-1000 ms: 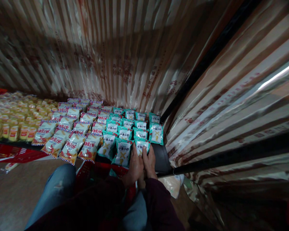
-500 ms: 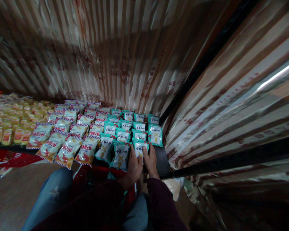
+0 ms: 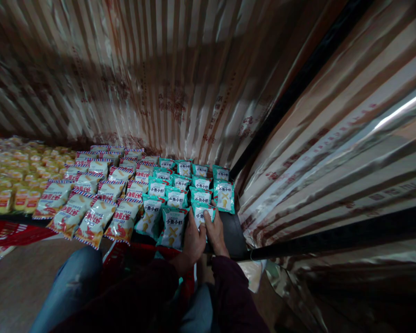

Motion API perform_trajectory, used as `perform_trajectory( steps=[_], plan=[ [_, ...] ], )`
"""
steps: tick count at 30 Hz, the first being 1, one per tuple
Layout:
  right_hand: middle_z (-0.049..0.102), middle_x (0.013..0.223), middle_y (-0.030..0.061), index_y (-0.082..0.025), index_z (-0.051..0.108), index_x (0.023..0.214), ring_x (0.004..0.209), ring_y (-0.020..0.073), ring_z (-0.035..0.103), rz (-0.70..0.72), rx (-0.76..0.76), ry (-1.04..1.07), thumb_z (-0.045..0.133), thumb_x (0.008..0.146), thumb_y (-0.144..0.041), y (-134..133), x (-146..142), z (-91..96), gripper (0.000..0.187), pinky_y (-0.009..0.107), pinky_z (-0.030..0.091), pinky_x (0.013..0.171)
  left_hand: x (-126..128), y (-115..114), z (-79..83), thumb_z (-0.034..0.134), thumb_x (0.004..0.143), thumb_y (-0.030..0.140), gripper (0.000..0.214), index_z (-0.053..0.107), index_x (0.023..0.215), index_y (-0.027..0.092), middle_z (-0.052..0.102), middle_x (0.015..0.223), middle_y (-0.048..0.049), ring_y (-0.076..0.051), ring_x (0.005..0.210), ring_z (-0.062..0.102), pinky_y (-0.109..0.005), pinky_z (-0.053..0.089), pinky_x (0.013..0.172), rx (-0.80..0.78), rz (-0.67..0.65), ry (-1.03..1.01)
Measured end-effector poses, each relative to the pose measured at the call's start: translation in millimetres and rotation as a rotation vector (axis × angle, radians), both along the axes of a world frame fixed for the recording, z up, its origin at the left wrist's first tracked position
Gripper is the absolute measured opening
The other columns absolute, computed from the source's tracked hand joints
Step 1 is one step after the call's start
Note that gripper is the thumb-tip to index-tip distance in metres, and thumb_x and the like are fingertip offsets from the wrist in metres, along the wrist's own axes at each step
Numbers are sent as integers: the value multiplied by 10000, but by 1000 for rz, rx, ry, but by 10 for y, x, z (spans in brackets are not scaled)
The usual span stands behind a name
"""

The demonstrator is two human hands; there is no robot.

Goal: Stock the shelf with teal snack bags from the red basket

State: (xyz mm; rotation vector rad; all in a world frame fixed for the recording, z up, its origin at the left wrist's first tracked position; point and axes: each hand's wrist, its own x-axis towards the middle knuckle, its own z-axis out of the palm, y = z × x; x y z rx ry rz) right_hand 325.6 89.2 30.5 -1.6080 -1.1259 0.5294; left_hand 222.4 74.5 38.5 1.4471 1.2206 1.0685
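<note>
Both my hands rest on one teal snack packet point(image 3: 201, 213) at the front right of a low dark shelf point(image 3: 233, 231). My left hand point(image 3: 193, 241) has its fingers curled on the packet's left side. On the packet's right side lies my right hand point(image 3: 215, 235), fingers closed on its edge. Rows of the same teal packets point(image 3: 180, 185) lie behind and to the left. Just left of my hands another teal packet point(image 3: 172, 226) hangs over the shelf's front edge.
Red-and-white striped snack packets point(image 3: 100, 194) fill the shelf's middle and yellow packets point(image 3: 10, 180) its left. Shiny striped foil sheeting point(image 3: 159, 83) covers the back and right walls. A red basket point(image 3: 142, 254) sits by my knees on the wooden floor point(image 3: 17, 282).
My hands stay on the same teal packet and have shifted it slightly. The view has drifted a little to the right.
</note>
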Motion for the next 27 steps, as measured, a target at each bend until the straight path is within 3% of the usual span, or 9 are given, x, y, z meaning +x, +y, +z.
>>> perform_trajectory(
  steps=[27],
  plan=[
    [615, 1274, 149, -159, 452, 1374, 1108, 266, 610, 12, -59, -16, 464, 848, -610, 26, 36, -8, 693, 417, 452, 964, 23, 78, -13, 405, 871, 266, 678, 210, 1477, 33, 424, 1443, -240, -277, 1347, 422, -420, 349, 1112, 13, -15, 60]
  ],
)
